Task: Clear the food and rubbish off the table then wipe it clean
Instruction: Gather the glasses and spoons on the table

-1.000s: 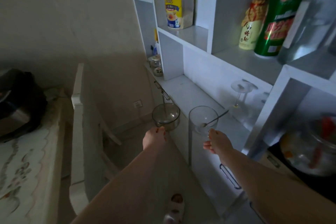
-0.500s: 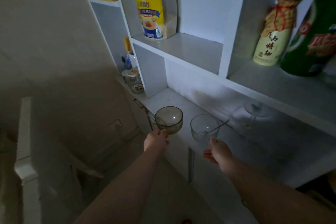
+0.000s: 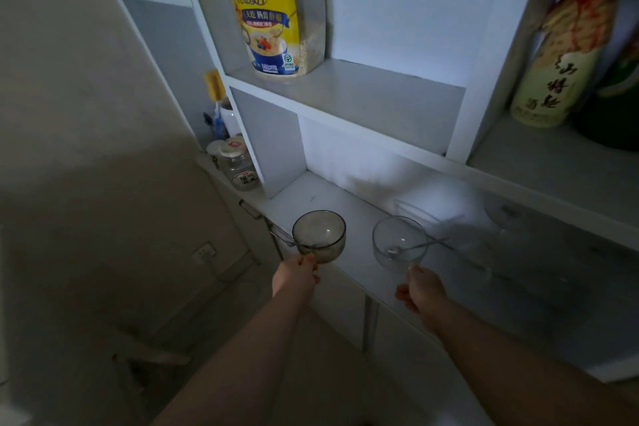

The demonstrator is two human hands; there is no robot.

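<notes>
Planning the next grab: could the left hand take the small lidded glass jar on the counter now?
Probably not yet: the left hand holds a smoky grey glass bowl, so it is occupied. The small lidded glass jar stands beyond it with nothing in front.

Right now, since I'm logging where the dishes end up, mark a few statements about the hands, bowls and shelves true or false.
1. The left hand holds the tinted bowl. True.
2. The clear bowl is empty. False: a spoon lies in it.
3. The bowls are stacked. False: they are side by side, apart.
4. The yellow oat bag stands on a shelf above the bowls. True.
5. The right hand is idle. False: it holds the clear bowl.
</notes>
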